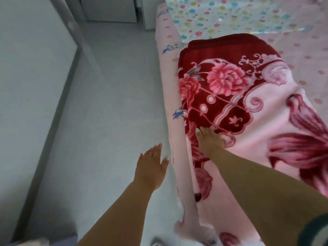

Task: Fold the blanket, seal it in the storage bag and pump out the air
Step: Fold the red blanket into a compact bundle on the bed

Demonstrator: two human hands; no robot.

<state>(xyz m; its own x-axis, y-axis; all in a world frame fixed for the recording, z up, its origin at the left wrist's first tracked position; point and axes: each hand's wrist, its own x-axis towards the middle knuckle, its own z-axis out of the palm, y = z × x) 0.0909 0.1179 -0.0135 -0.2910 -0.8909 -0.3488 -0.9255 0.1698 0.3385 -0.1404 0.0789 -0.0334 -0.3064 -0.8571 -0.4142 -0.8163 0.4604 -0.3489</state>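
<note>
Left hand [150, 167] open, fingers spread, over the floor [106, 121] beside the bed [168, 96]; right hand [210, 139] flat, palm pressing the folded blanket [248, 103] (red, floral) lying on the bed; patterned storage bag [221, 16] beyond, touching the blanket's far edge

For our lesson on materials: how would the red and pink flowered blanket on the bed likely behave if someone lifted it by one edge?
The blanket would probably flop and sag, since it already lies in soft rounded folds. It looks thick and plush, so likely fairly heavy for its size. The right hand resting flat on it suggests the pile isn't slippery.
</note>
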